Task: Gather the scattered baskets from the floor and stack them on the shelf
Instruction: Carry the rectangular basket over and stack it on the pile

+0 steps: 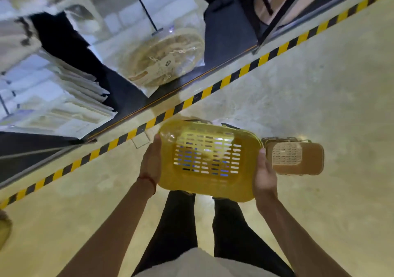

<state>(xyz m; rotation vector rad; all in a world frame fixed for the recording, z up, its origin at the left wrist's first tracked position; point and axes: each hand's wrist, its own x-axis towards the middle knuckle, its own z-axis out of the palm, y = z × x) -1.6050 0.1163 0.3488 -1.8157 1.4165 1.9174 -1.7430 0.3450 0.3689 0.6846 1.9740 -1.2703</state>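
**Forearms out, yellow basket held between both hands**

Pale shirt hem (198,264) and dark trouser legs (179,223) fill the bottom edge, and from either side of them two bare forearms reach forward and converge. The left hand (151,161), with a red thread (148,180) round its wrist, lies against one short end of the yellow basket (209,161). The right hand (265,176) grips the opposite end, its thumb laid along the wall. On both hands the fingers pass beyond the basket's edge and out of sight. The basket is held in the air with its slotted base turned up toward the camera, on the near side of the striped tape (191,100) and just short of it.

A tan basket (298,159) sits on the concrete floor (319,84), also on the near side of the tape — just beside the right hand and base up as well.

Beyond the tape runs the dark shelf (223,42), where a round woven item in clear wrapping (166,59) leans near the front edge, close to the tape. Pale flat packs (64,97) are stacked further along the same side of the tape.
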